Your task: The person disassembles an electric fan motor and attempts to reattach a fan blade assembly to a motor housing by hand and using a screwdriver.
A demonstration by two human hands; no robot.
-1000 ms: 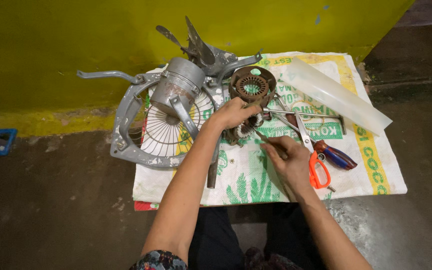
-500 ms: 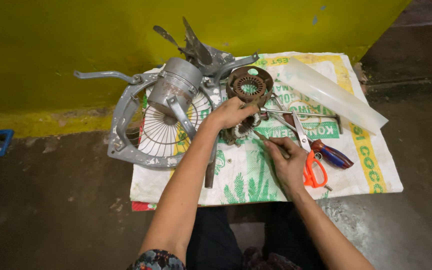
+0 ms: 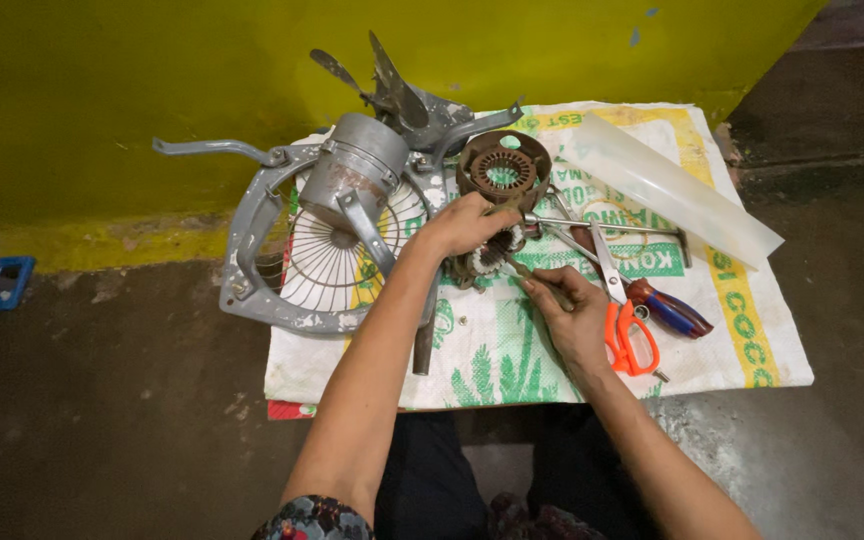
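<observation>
Fingers of the right hand (image 3: 574,318) pinch a thin metal tool (image 3: 537,283) like a pencil, tip aimed toward 11 o'clock into the small wound motor part (image 3: 487,258) that the left hand (image 3: 464,224) clamps down on the woven sack (image 3: 512,360), fingers curled over it. I'd judge steady downward pressure from the left hand matters most, so short, gentle prying won't slip. Round copper-wound ring (image 3: 503,166) sits at 12, orange scissors (image 3: 629,332) at 3, grey fan frame (image 3: 252,270) at 9.
</observation>
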